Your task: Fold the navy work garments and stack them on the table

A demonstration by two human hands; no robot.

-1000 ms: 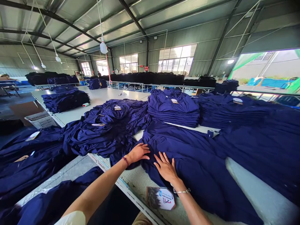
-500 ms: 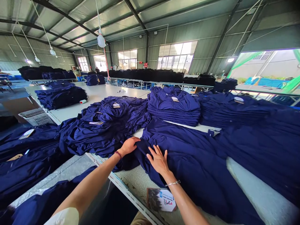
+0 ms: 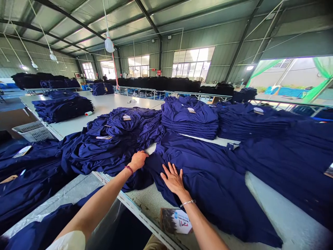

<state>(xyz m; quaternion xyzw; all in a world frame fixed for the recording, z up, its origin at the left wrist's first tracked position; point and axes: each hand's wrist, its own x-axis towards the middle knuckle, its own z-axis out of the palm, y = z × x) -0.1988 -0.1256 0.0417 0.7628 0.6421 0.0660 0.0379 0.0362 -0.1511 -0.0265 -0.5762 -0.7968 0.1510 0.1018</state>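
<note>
Along the near edge of the bench (image 3: 275, 211), a navy garment (image 3: 208, 187) lies spread out at twelve o'clock, its loose fold trailing toward eleven. The right hand (image 3: 173, 180) rests palm-down on the cloth with its fingers wide apart, pressing on the fabric and gripping nothing. The left hand (image 3: 137, 160) sits at the garment's edge at eleven o'clock, its fingers curled over and partly out of sight, so whether they pinch the cloth cannot be told. A flat, spread hand like the right one should ease out creases without bunching the weave; a light touch from the left would keep that edge from dragging. A rumpled navy pile (image 3: 117, 142) touches the garment at eleven o'clock, and a neatly folded stack (image 3: 189, 121) sits beyond it near twelve. A printed card tag (image 3: 176, 221) lies on the bench at six o'clock, just below the right forearm (image 3: 205, 227).
</note>
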